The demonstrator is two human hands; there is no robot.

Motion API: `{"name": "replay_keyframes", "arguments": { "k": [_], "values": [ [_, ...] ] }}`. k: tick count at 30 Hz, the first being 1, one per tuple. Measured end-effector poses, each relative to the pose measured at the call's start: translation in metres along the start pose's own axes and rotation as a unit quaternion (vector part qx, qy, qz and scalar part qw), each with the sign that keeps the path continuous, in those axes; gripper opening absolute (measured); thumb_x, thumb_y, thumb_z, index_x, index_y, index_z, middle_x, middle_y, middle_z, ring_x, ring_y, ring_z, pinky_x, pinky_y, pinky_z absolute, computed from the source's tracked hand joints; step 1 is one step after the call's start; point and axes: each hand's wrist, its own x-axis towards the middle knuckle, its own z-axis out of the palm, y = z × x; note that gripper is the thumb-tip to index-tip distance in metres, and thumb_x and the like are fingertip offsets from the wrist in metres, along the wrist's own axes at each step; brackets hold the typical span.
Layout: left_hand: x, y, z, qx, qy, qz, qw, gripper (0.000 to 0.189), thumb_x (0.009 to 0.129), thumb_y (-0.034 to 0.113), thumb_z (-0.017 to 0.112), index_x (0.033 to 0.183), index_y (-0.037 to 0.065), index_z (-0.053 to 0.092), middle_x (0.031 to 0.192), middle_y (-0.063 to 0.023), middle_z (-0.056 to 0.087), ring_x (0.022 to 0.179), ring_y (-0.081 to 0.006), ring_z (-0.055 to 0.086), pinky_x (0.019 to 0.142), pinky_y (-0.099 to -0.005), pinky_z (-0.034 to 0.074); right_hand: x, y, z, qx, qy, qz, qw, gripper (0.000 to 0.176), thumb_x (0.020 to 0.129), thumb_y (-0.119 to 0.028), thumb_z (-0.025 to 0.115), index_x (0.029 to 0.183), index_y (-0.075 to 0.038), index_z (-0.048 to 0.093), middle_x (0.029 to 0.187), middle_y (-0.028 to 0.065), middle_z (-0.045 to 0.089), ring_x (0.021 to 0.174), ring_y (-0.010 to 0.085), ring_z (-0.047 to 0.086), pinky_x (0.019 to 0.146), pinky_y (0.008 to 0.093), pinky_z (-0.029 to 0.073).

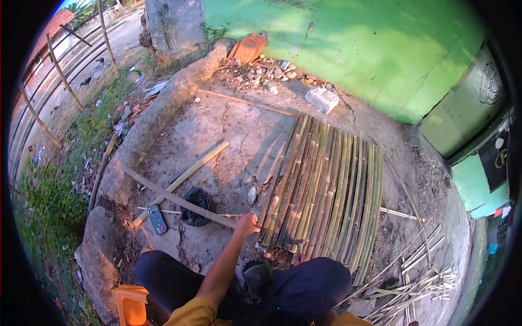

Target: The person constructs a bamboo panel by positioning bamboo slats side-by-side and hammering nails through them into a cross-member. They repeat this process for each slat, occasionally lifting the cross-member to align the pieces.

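At the bamboo panel's (326,190) near left corner, the left hand (247,224) is clenched. What it grips is unclear.

The concrete floor (217,125) is carrying a row of bamboo slats (326,190) lying side by side. Two long strips (179,182) are lying crossed beside it, near a black bundle (196,206) and a blue device (157,219). Loose splints (418,282) are lying scattered at lower right.

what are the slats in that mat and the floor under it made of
The slats look like split bamboo, raw and unfinished: long narrow strips, green fading to tan. The floor is probably bare concrete: grey, rough, matte, with cracks running through it.
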Motion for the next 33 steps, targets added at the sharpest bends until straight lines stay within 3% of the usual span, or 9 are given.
{"name": "replay_keyframes", "arguments": {
  "k": [5, 19, 23, 25, 27, 29, 31, 32, 33],
  "values": [
    [-0.017, 0.010, 0.005, -0.085, 0.101, -0.004, 0.991, 0.040, 0.069, 0.027, 0.093, 0.104, 0.015, 0.077, 0.091, -0.0045, 0.080, 0.088, -0.0254, 0.074, 0.091, -0.0492, 0.043, 0.001, -0.009, 0.004, -0.001, -0.008, -0.005, 1.000, 0.034, 0.100, -0.037, 0.065, 0.104, -0.003, 0.067, 0.070, 0.0134, 0.063, 0.061, 0.0277, 0.063, 0.058, 0.0447, 0.047],
    [-0.013, 0.005, 0.005, -0.106, 0.091, -0.032, 0.990, 0.044, 0.071, 0.029, 0.093, 0.110, 0.018, 0.077, 0.081, -0.0047, 0.077, 0.082, -0.0248, 0.072, 0.093, -0.0463, 0.040, 0.017, -0.023, 0.012, -0.015, -0.022, -0.016, 0.999, 0.033, 0.100, -0.037, 0.065, 0.103, -0.004, 0.067, 0.067, 0.0113, 0.060, 0.058, 0.0244, 0.061, 0.056, 0.0433, 0.045],
    [-0.010, 0.007, 0.004, -0.083, 0.065, -0.024, 0.994, 0.043, 0.068, 0.031, 0.094, 0.103, 0.013, 0.075, 0.087, -0.0073, 0.076, 0.089, -0.0308, 0.072, 0.078, -0.0468, 0.050, 0.019, -0.022, 0.011, -0.023, -0.020, -0.044, 0.999, 0.033, 0.100, -0.036, 0.065, 0.103, -0.004, 0.067, 0.066, 0.0108, 0.059, 0.057, 0.0234, 0.060, 0.055, 0.0428, 0.045],
    [0.007, -0.002, -0.005, 0.035, 0.056, 0.062, 0.996, 0.046, 0.066, 0.035, 0.095, 0.099, 0.011, 0.073, 0.091, -0.0110, 0.074, 0.093, -0.0347, 0.071, 0.072, -0.0478, 0.054, 0.019, -0.021, 0.008, -0.031, -0.021, -0.064, 0.997, 0.032, 0.100, -0.036, 0.065, 0.102, -0.004, 0.067, 0.065, 0.0105, 0.059, 0.057, 0.0229, 0.060, 0.055, 0.0426, 0.045],
    [0.042, -0.007, -0.056, 0.060, 0.034, 0.109, 0.992, 0.053, 0.065, 0.048, 0.092, 0.096, 0.009, 0.075, 0.095, -0.0155, 0.074, 0.094, -0.0363, 0.071, 0.077, -0.0493, 0.056, 0.021, -0.019, 0.003, -0.038, -0.014, -0.078, 0.996, 0.032, 0.100, -0.036, 0.065, 0.102, -0.004, 0.067, 0.065, 0.0102, 0.058, 0.057, 0.0225, 0.059, 0.055, 0.0424, 0.044],
    [0.064, 0.043, -0.194, 0.141, -0.149, -0.100, 0.974, 0.038, 0.078, 0.039, 0.085, 0.103, 0.012, 0.081, 0.110, -0.0116, 0.077, 0.096, -0.0337, 0.074, 0.079, -0.0454, 0.060, 0.026, -0.018, 0.001, -0.046, -0.010, -0.090, 0.995, 0.032, 0.100, -0.036, 0.065, 0.102, -0.004, 0.067, 0.065, 0.0099, 0.058, 0.056, 0.0220, 0.059, 0.055, 0.0422, 0.044],
    [0.090, 0.026, -0.284, 0.306, 0.014, -0.136, 0.942, 0.026, 0.083, 0.025, 0.077, 0.105, 0.013, 0.080, 0.109, -0.0061, 0.078, 0.094, -0.0275, 0.076, 0.075, -0.0445, 0.061, 0.026, -0.016, -0.003, -0.051, -0.008, -0.095, 0.994, 0.032, 0.100, -0.036, 0.065, 0.102, -0.005, 0.067, 0.064, 0.0096, 0.058, 0.056, 0.0215, 0.058, 0.054, 0.0420, 0.044],
    [0.078, 0.041, -0.344, 0.330, 0.007, -0.213, 0.920, 0.027, 0.084, 0.025, 0.076, 0.110, 0.016, 0.079, 0.111, -0.0046, 0.078, 0.095, -0.0296, 0.076, 0.078, -0.0464, 0.061, 0.027, -0.015, -0.004, -0.055, -0.008, -0.098, 0.994, 0.032, 0.100, -0.036, 0.065, 0.102, -0.005, 0.067, 0.064, 0.0095, 0.057, 0.056, 0.0213, 0.058, 0.054, 0.0419, 0.044],
    [0.108, 0.017, -0.386, 0.349, -0.130, -0.352, 0.858, 0.026, 0.086, 0.027, 0.076, 0.111, 0.019, 0.080, 0.111, -0.0031, 0.078, 0.100, -0.0284, 0.075, 0.079, -0.0475, 0.060, 0.028, -0.016, -0.005, -0.057, -0.008, -0.099, 0.993, 0.032, 0.100, -0.036, 0.065, 0.102, -0.005, 0.067, 0.064, 0.0093, 0.057, 0.056, 0.0210, 0.058, 0.054, 0.0418, 0.044]
  ]
}}
